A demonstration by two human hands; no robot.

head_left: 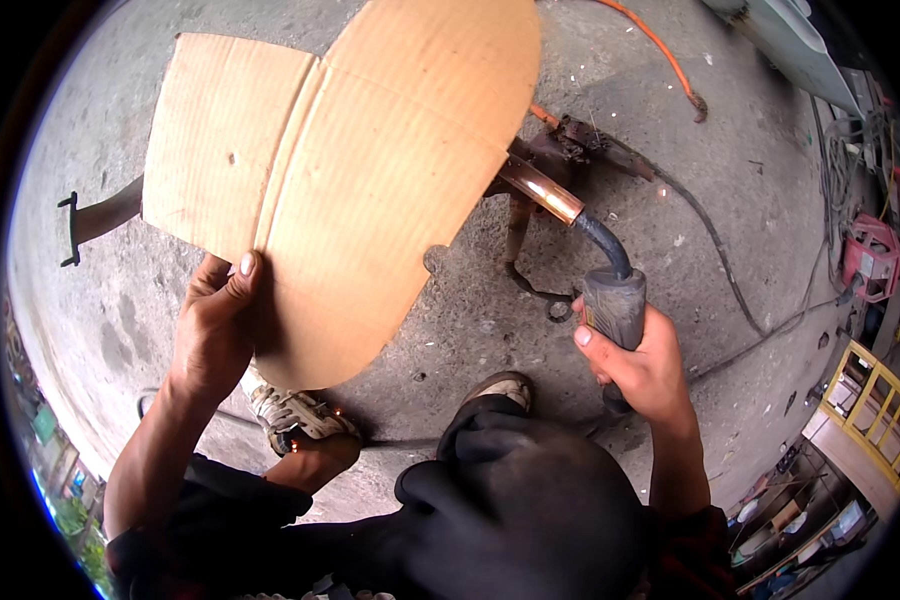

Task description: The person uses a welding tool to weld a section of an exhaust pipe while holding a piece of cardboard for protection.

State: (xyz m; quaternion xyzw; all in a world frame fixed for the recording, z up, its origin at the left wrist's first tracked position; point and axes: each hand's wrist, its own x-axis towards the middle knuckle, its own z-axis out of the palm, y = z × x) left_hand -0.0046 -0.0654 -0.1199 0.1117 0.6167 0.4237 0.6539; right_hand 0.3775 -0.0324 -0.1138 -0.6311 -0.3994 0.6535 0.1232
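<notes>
My left hand (217,325) pinches the lower edge of a large folded piece of cardboard (400,150), thumb on top and fingers behind. My right hand (652,365) is wrapped round the dark grip of a welding gun (615,305). Its bent neck leads to a copper-coloured nozzle (548,192), whose front end goes behind the cardboard's right edge, so its tip is hidden. A rusty metal pipe with a flange (110,213) sticks out at the cardboard's left. Dark metal parts (560,150) show past its right edge; the middle is covered.
An orange cable or hose (660,45) and a black cable (705,215) run over the concrete floor (450,345). Small glowing sparks show near my left shoe (288,408). At the right are a pink machine (872,257), a yellow frame (875,405) and cluttered shelving (790,520).
</notes>
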